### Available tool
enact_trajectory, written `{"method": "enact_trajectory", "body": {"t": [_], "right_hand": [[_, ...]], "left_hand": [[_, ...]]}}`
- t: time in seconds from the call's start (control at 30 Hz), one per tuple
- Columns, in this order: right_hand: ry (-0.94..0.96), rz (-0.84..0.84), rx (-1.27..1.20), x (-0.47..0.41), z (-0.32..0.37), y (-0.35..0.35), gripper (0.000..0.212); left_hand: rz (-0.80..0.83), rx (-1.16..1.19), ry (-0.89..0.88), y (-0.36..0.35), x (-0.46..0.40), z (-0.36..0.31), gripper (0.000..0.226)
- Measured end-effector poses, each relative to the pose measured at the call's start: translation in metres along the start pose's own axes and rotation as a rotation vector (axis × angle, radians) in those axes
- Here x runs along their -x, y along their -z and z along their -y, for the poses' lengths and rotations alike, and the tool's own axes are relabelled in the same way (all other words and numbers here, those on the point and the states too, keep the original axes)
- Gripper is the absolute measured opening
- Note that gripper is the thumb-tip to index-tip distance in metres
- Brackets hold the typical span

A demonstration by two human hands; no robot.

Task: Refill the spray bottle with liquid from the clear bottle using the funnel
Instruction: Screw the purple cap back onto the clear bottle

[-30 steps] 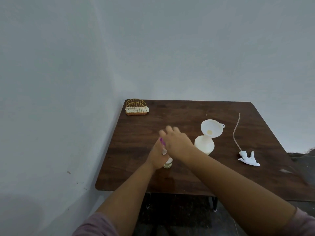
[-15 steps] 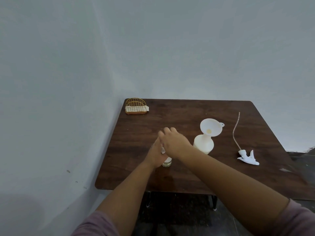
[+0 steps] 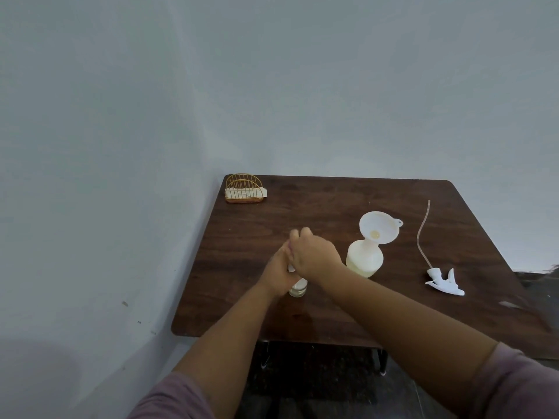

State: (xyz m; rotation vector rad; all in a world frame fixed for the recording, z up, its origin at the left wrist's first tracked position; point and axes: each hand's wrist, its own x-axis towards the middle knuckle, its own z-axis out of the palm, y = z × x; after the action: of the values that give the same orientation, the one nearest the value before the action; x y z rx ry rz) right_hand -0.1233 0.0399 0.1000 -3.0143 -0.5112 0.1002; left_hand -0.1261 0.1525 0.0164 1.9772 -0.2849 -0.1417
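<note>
left hand (image 3: 279, 275) wrapped round the body of the clear bottle (image 3: 298, 290), which stands upright on the table (image 3: 242, 237) nr the front-left. only the bottle's base shows below the fingers; a little pale liquid in it. right hand (image 3: 314, 257) sits over the bottle's top, fingers curled down on it, prob. on a cap, but the cap itself is hidden, so can't confirm beyond a sliver of pink at the knuckles. both hands touching each other at the bottle neck.

just to the right, apart from the hands: spray bottle (image 3: 364, 260), white, upright, pale yellow liquid in lower part. funnel (image 3: 379, 226) seated in its neck, tilted, bowl facing the camera, a yellowish spot at its throat.

well to the right: spray head (image 3: 444, 282) w/ long dip tube lying flat on the table, detached.

far back-left corner: wire holder (image 3: 244, 189) w/ white paper in it.
</note>
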Motion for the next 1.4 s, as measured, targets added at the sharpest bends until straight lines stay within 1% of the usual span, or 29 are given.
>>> {"method": "enact_trajectory", "body": {"t": [0.07,0.13,0.17,0.23,0.27,0.33,0.37,0.4,0.47,0.53,0.63,0.7,0.77,0.8,0.83,0.87,0.9,0.97,1.03,1.1,1.2,1.27,1.33,1.37,1.4], "right_hand": [[-0.119,-0.049,0.037,-0.005,0.002,-0.004,0.039],[-0.231,0.004,0.006,-0.012,0.005,0.0,0.045],[-0.253,0.039,-0.016,-0.015,0.007,0.003,0.049],[-0.211,0.07,0.025,-0.019,0.009,0.007,0.056],[-0.165,0.051,0.05,-0.019,0.009,0.008,0.056],[-0.059,-0.007,0.078,-0.017,0.005,0.006,0.049],[-0.026,-0.019,0.087,-0.016,0.002,0.004,0.043],[-0.032,-0.021,0.085,-0.016,0.001,0.003,0.036],[-0.133,0.004,0.065,-0.015,0.006,0.003,0.025],[-0.245,0.052,0.04,-0.017,0.014,0.006,0.021],[-0.319,0.102,-0.022,-0.022,0.019,0.01,0.025],[-0.313,0.087,-0.09,-0.023,0.014,0.012,0.034],[-0.317,0.066,-0.137,-0.025,0.009,0.01,0.052],[-0.327,0.102,-0.144,-0.027,0.008,0.01,0.06],[-0.335,0.181,-0.158,-0.03,0.007,0.01,0.067],[-0.337,0.286,-0.189,-0.034,0.005,0.012,0.072],[-0.33,0.394,-0.23,-0.036,0.003,0.016,0.075],[-0.305,0.537,-0.329,-0.039,-0.004,0.029,0.081],[-0.29,0.571,-0.451,-0.04,-0.015,0.037,0.078],[-0.262,0.513,-0.479,-0.043,-0.02,0.037,0.072],[-0.225,0.325,-0.489,-0.056,-0.023,0.037,0.072],[-0.21,0.225,-0.539,-0.07,-0.026,0.041,0.071],[-0.188,0.149,-0.565,-0.087,-0.031,0.047,0.066],[-0.174,0.118,-0.565,-0.097,-0.034,0.05,0.062],[-0.164,0.088,-0.561,-0.109,-0.038,0.053,0.06]], "left_hand": [[-0.029,0.008,0.008,-0.004,0.002,0.001,0.051],[-0.026,-0.036,0.021,-0.005,0.001,0.002,0.051],[-0.007,-0.049,0.024,-0.004,-0.001,0.003,0.05],[0.022,-0.059,0.029,0.002,-0.004,0.004,0.049],[0.039,-0.052,0.045,0.007,-0.006,0.002,0.05],[0.08,-0.03,0.065,0.012,-0.01,0.004,0.053],[0.091,-0.027,0.072,0.012,-0.01,0.004,0.05],[0.081,-0.026,0.08,0.01,-0.01,0.002,0.048],[0.042,-0.032,0.089,0.004,-0.009,0.0,0.052],[0.014,-0.085,0.097,-0.003,-0.008,0.001,0.055],[-0.025,-0.102,0.13,-0.009,-0.008,0.01,0.046],[-0.048,-0.137,0.154,-0.008,-0.009,0.01,0.052],[-0.035,-0.153,0.151,-0.005,-0.013,0.008,0.061],[-0.014,-0.158,0.141,-0.003,-0.015,0.007,0.067],[0.019,-0.16,0.153,0.0,-0.018,0.008,0.076],[0.046,-0.147,0.184,0.002,-0.02,0.01,0.084],[0.062,-0.127,0.226,0.005,-0.021,0.015,0.087],[0.101,-0.136,0.268,0.012,-0.024,0.023,0.076],[0.144,-0.17,0.257,0.017,-0.027,0.026,0.06],[0.155,-0.165,0.22,0.021,-0.032,0.017,0.052],[0.114,-0.149,0.179,0.031,-0.048,0.005,0.045],[0.067,-0.154,0.141,0.039,-0.066,0.001,0.052],[0.03,-0.161,0.135,0.049,-0.089,-0.001,0.07],[0.01,-0.161,0.131,0.055,-0.1,-0.004,0.075],[-0.006,-0.149,0.118,0.062,-0.112,-0.01,0.074]]}}
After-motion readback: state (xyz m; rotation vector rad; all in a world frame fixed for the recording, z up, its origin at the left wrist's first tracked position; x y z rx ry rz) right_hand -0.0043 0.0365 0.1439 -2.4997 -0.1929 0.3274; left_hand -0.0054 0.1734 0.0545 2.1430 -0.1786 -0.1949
